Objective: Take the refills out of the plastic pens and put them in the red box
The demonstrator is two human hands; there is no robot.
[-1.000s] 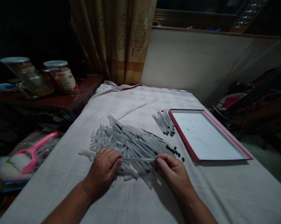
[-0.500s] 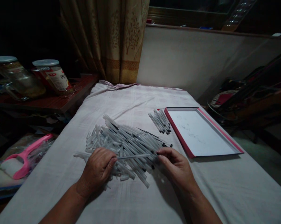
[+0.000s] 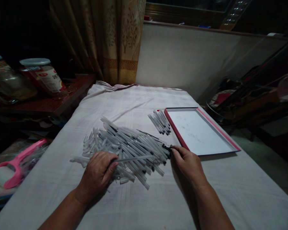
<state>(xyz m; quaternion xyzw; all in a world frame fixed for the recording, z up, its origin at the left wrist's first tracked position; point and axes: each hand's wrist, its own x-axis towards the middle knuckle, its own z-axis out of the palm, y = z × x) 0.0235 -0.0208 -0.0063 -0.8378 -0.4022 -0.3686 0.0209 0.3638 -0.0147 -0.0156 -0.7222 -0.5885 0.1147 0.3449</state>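
Observation:
A pile of clear plastic pen barrels [image 3: 134, 143], some with black ends, is spread over the white cloth. My left hand [image 3: 99, 171] is closed at the pile's near left side, and one clear pen barrel [image 3: 134, 158] sticks out from its thumb and fingers toward the right. My right hand [image 3: 188, 161] is pinched at the pile's right edge, beside a cluster of small black ends [image 3: 167, 147]. What lies between its fingertips is too small to make out. Behind the pile is a smaller bundle of pens [image 3: 159, 122], one with a red end.
A shallow box lid [image 3: 181, 137] with red sides and a white inside lies at the right. On the dark red table [image 3: 69, 99] at the left stands a lidded jar [image 3: 44, 76]. A pink-handled item [image 3: 17, 163] is below, beside the cloth-covered surface [image 3: 134, 210].
My right hand has moved away from the free end of the held pen barrel, to the black ends at the pile's right edge. My left hand still holds the barrel. The view shifted slightly.

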